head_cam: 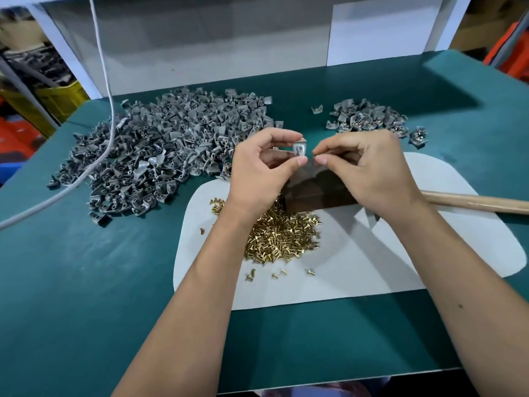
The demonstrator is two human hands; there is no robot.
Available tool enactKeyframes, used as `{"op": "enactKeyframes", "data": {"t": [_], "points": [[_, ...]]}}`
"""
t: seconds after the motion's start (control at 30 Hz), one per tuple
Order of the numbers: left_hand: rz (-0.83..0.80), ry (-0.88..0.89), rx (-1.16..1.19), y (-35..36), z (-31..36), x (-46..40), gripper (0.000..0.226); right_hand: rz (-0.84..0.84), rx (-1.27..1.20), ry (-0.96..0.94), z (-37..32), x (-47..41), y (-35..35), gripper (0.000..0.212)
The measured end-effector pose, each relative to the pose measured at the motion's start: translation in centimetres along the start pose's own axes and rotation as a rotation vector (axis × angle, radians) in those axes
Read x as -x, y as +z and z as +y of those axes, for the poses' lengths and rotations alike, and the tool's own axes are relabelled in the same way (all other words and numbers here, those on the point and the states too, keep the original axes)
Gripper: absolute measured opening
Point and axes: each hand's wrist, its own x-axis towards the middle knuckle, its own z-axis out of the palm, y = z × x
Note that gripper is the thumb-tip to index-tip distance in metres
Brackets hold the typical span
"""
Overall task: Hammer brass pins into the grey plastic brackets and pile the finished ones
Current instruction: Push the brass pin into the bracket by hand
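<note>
L hand (pixel 262 164) pinches bracket (pixel 299 149) upright, hole twd camera; R hand (pixel 369 167) fingertips pinched beside.

The green table (pixel 86 282) bears bracket heaps (pixel 160 150), a white mat (pixel 372 267) and a cord (pixel 57 193).

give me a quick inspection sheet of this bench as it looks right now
surface: green table mat under a white rounded sheet
job's things: large heap of grey plastic brackets rear left; smaller pile rear right, brass visible in some; loose brass pins on the sheet; dark block; wooden handle, its head hidden
clutter: stray pins
grippers: left hand pinches one grey bracket; right hand has its fingertips pinched beside it, pin not discernible
cables: white cord crossing the heap
surroundings: white panels, yellow crate
</note>
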Motion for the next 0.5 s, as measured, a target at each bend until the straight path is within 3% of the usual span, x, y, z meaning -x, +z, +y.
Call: {"op": "enactKeyframes", "data": {"t": [0.3, 0.5], "points": [[-0.071, 0.026, 0.012, 1.3, 0.0, 0.4, 0.034, 0.049, 0.075, 0.013, -0.6, 0.2, 0.4, 0.008], [0.011, 0.042, 0.002, 1.8, -0.2, 0.4, 0.035, 0.056, 0.091, 0.048, -0.6, 0.2, 0.6, 0.009]]}}
